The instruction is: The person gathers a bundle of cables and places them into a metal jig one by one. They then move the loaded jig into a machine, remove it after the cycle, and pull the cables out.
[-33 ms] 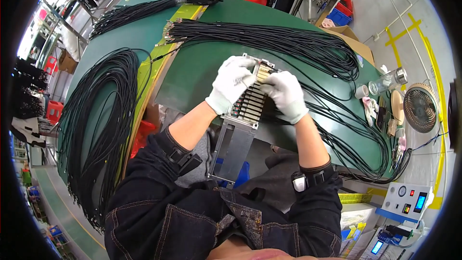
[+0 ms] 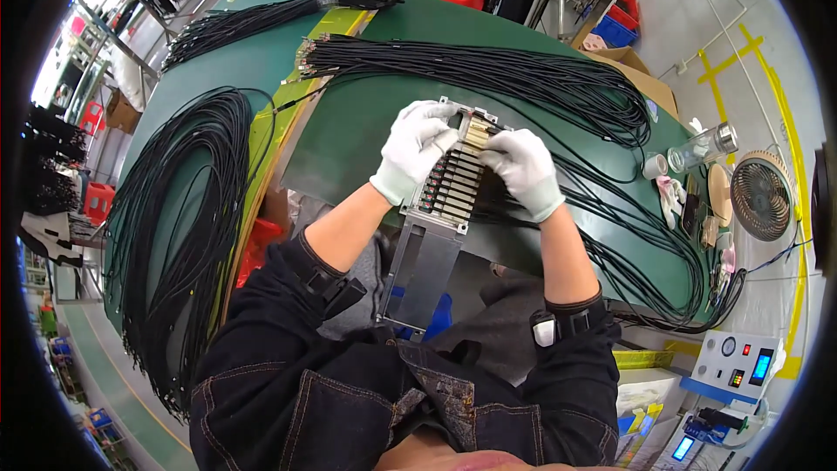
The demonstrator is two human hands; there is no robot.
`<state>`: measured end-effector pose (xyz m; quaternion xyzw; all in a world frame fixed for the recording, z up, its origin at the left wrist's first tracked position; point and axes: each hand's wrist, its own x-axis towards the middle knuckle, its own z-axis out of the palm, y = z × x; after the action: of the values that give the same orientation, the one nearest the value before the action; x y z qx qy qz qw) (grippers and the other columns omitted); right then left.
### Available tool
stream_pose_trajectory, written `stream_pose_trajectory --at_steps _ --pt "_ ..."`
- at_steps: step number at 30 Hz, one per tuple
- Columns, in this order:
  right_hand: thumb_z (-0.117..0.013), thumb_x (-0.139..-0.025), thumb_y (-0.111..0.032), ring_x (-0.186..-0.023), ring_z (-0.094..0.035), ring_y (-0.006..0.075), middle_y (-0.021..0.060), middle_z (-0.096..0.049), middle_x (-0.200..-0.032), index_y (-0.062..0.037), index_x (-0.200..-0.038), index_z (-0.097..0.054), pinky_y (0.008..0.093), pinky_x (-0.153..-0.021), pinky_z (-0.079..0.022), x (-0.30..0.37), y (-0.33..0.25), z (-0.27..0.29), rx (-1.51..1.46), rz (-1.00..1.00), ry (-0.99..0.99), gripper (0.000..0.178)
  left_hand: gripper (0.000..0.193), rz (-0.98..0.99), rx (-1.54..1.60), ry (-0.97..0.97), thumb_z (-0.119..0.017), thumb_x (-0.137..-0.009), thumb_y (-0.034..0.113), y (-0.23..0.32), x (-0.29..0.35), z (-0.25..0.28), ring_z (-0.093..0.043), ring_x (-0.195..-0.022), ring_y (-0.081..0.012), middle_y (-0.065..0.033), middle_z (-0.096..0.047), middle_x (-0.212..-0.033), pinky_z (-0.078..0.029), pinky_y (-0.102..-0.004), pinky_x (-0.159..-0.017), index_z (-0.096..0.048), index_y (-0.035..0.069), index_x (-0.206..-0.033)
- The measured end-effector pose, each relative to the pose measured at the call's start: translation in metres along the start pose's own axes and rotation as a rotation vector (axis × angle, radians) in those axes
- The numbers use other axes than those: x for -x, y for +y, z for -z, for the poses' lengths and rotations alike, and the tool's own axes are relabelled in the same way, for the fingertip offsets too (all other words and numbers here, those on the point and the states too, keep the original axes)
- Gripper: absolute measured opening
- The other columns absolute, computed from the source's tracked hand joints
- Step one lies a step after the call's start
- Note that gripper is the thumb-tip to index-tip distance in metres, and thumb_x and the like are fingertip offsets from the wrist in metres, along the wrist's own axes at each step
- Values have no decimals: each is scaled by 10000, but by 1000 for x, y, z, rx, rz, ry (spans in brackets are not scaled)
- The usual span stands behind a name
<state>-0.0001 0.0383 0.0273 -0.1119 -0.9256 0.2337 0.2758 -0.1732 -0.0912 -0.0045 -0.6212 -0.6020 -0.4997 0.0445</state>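
Observation:
A metal fixture [image 2: 450, 201] with a row of slots, dark at one side and pale bars across, lies between my hands near the table's front edge. At its far left side is my white-gloved left hand [image 2: 413, 150], fingers curled inward over the slots and closed. My right hand [image 2: 525, 176], gloved too, is at the fixture's right side near brass-coloured pieces [image 2: 476, 133], thumb and fingers pinched. What either hand holds, if anything, is hidden by the gloves. Black cables [image 2: 593, 201] run out to the right from beside the fixture.
A bundle of black cables [image 2: 488, 70] lies across the green table [image 2: 366, 153]; coiled cables [image 2: 139, 209] hang at the left. A yellow strip [image 2: 277, 126] crosses the tabletop. At right stand a glass jar [image 2: 697, 150], a small fan [image 2: 761, 196] and a control box [image 2: 731, 366].
My right hand has shifted slightly right and away from the fixture. The left hand's fingers have moved a little; the fixture and cables look the same.

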Motion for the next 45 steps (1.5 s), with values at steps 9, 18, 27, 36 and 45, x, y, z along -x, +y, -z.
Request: stream_pose_trajectory --at_steps 9,18,27,36,45 --pt "-716 -787 -227 -783 -624 308 81 -667 -753 -135 -828 -707 432 -704 -480 2 16 3 219 -85 -38 101 175 326 -215 54 -646 -896 233 -14 6 1 -611 -1036 -284 -101 -695 -1056 -427 -405 -967 -707 70 -917" --pt "-685 -811 -258 -772 -619 300 77 -657 -732 -152 -816 -704 426 -697 -478 2 18 5 339 -100 -123 109 200 373 -254 -20 -582 -940 279 -28 12 -3 -625 -968 -246 -46 -697 -1001 -387 -394 -1002 -713 129 -948" --pt "-679 -818 -259 -774 -620 301 80 -660 -739 -152 -818 -700 424 -696 -478 1 17 -2 356 -81 -98 108 210 302 -119 -105 -612 -918 310 -12 7 -7 -564 -1104 -309 -99 -647 -1197 -381 -444 -1023 -735 174 -1021" --pt "-720 -783 -269 -781 -620 309 82 -668 -786 -152 -868 -722 421 -732 -491 1 52 27 276 -148 94 144 296 114 -336 -400 -678 -852 356 1 1 -12 -391 -1284 -438 -101 -514 -1398 -327 -480 -1103 -742 212 -1103" --pt "-724 -778 -248 -847 -607 311 75 -663 -791 -139 -852 -711 409 -772 -487 9 66 32 406 -240 -51 133 279 34 -270 -314 -675 -844 338 -2 7 -19 -381 -1264 -446 -89 -587 -1284 -351 -492 -1080 -747 191 -1070"
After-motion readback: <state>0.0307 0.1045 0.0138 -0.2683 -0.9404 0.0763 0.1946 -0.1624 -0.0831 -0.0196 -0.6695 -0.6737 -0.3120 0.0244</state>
